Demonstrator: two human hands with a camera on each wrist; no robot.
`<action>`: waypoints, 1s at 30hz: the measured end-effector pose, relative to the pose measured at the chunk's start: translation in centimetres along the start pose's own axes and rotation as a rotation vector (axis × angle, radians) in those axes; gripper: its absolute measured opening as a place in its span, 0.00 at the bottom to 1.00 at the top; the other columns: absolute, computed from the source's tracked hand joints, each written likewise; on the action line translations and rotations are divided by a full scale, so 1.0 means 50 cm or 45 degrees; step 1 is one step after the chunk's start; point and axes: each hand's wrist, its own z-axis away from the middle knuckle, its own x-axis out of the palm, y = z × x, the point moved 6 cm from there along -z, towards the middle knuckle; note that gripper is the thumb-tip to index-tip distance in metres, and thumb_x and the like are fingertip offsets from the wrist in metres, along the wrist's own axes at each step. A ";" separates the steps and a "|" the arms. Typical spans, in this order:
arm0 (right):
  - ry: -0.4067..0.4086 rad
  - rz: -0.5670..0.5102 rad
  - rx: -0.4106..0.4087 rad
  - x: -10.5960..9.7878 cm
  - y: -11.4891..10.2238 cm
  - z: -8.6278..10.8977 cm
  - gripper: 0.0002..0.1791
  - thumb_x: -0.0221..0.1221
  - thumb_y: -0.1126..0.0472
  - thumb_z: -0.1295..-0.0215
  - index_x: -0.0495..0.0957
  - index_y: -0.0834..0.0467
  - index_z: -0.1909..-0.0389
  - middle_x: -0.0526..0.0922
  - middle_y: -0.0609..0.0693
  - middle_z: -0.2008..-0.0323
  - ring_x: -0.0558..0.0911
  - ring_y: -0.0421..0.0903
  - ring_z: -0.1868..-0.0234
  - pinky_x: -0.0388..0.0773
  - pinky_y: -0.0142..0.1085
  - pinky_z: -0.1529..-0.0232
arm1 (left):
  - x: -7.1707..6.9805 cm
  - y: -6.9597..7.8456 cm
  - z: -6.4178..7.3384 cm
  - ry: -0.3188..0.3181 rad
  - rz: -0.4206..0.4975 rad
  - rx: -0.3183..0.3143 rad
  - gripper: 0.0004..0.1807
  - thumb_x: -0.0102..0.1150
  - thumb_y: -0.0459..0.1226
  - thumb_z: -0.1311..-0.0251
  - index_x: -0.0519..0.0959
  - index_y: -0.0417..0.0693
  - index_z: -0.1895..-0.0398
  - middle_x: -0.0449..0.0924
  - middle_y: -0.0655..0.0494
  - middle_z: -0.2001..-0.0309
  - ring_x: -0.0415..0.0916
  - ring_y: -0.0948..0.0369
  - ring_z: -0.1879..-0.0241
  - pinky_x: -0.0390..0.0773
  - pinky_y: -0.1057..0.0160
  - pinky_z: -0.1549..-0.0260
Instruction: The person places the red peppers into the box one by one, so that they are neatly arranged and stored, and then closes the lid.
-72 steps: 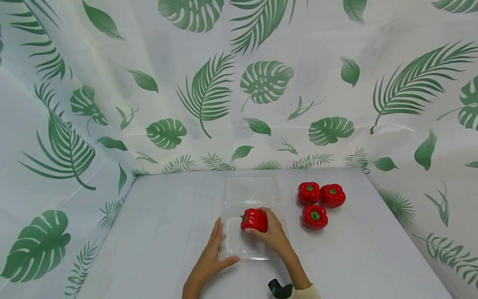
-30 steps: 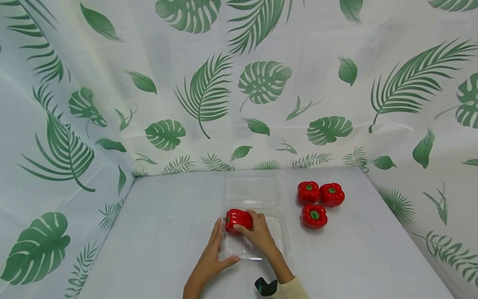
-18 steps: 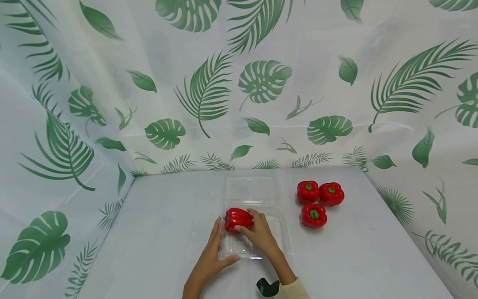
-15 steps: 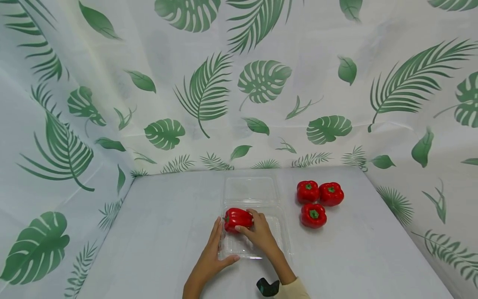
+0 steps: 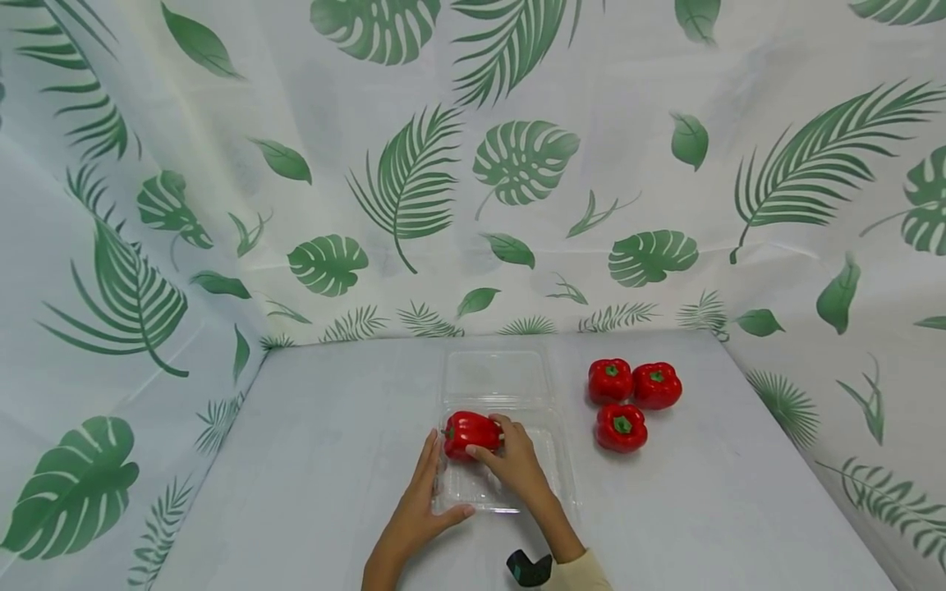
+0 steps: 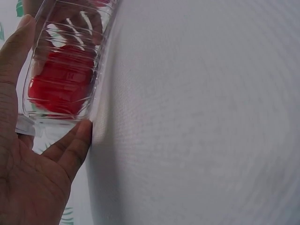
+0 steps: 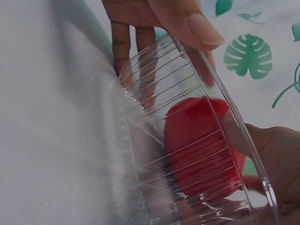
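A clear plastic clamshell box (image 5: 550, 468) lies unfolded at the middle of the table, its lid (image 5: 497, 375) laid back away from me. Inside the tray's left side, a red bell pepper (image 5: 467, 433) lies on its side, stem pointing left. My right hand (image 5: 519, 469) grips its right end between thumb and fingers. The left hand (image 5: 415, 513) rests straight fingers along the box's left wall, thumb spread near the front corner. The left wrist view shows fingertips (image 6: 84, 129) against the wall, with the pepper (image 6: 65, 79) showing through. In the right wrist view, ribbed plastic covers part of the pepper (image 7: 194, 145).
Right of the box stand three more red bell peppers (image 5: 610, 381) (image 5: 658, 386) (image 5: 622, 428), stems up, close together. A black device (image 5: 529, 568) sits at the right wrist, by a pale sleeve (image 5: 580, 572). A leaf-printed cloth (image 5: 517, 271) walls in the table's back and sides.
My right hand has carried the gripped bell pepper leftward across the tray to its left wall. Over the last second it has barely moved. The left hand stays beside the box.
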 end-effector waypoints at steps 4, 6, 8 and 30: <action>-0.007 -0.004 0.011 0.001 0.002 0.002 0.40 0.70 0.48 0.46 0.69 0.65 0.38 0.78 0.62 0.51 0.82 0.53 0.54 0.85 0.49 0.52 | 0.000 0.001 0.001 0.006 -0.001 0.020 0.60 0.73 0.50 0.50 0.43 0.49 0.21 0.38 0.52 0.20 0.47 0.43 0.24 0.68 0.42 0.38; -0.014 0.002 0.014 0.001 0.004 0.003 0.40 0.70 0.48 0.46 0.69 0.64 0.37 0.78 0.62 0.50 0.81 0.54 0.53 0.84 0.50 0.51 | 0.001 0.002 0.001 0.006 0.003 0.020 0.60 0.73 0.49 0.50 0.43 0.50 0.21 0.37 0.51 0.20 0.47 0.43 0.24 0.68 0.42 0.38; -0.019 0.019 0.012 0.000 0.005 0.003 0.40 0.70 0.48 0.45 0.68 0.64 0.37 0.78 0.62 0.49 0.81 0.55 0.51 0.84 0.51 0.49 | 0.002 0.002 0.000 0.001 0.008 0.010 0.60 0.73 0.49 0.50 0.43 0.51 0.21 0.37 0.52 0.20 0.47 0.43 0.24 0.68 0.42 0.37; -0.002 0.048 -0.025 -0.004 0.007 0.003 0.41 0.70 0.47 0.45 0.68 0.64 0.36 0.78 0.63 0.49 0.80 0.57 0.50 0.82 0.53 0.48 | 0.003 -0.003 -0.002 -0.018 -0.001 -0.025 0.60 0.72 0.50 0.50 0.43 0.51 0.21 0.36 0.55 0.20 0.44 0.47 0.23 0.65 0.43 0.35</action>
